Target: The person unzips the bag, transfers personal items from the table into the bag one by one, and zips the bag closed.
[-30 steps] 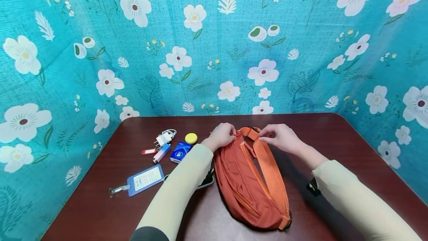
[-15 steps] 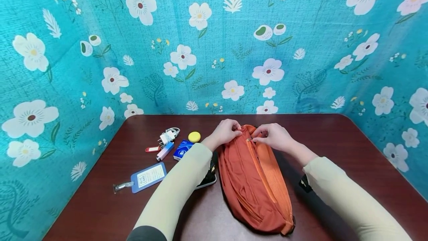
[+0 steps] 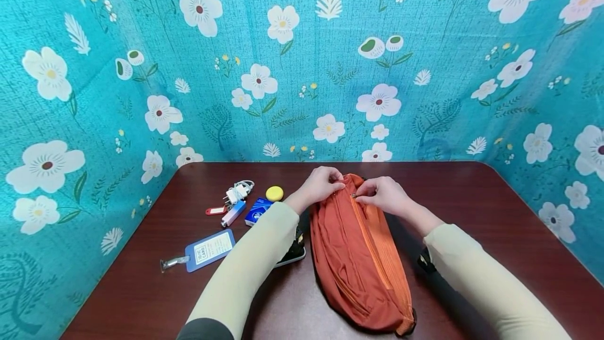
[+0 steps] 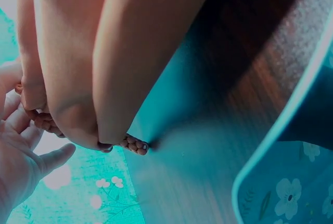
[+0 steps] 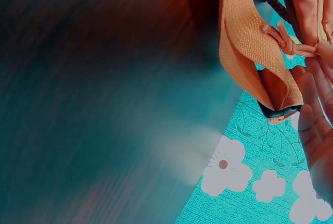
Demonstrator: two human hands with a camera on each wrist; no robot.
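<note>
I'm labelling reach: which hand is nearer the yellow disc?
Left. The left hand is right of the yellow disc; the right hand is farther right, at the zipper.

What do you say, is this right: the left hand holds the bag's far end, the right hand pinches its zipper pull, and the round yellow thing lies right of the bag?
One thing is off: the round yellow thing lies left of the bag, as the head view shows. The rest stands: the left hand holds the bag's far end and the right hand pinches its zipper pull.

you've got 1 yellow disc [image 3: 274, 193] near the blue packet [image 3: 255, 215], blue card holder [image 3: 210, 250] lying closer to you!
</note>
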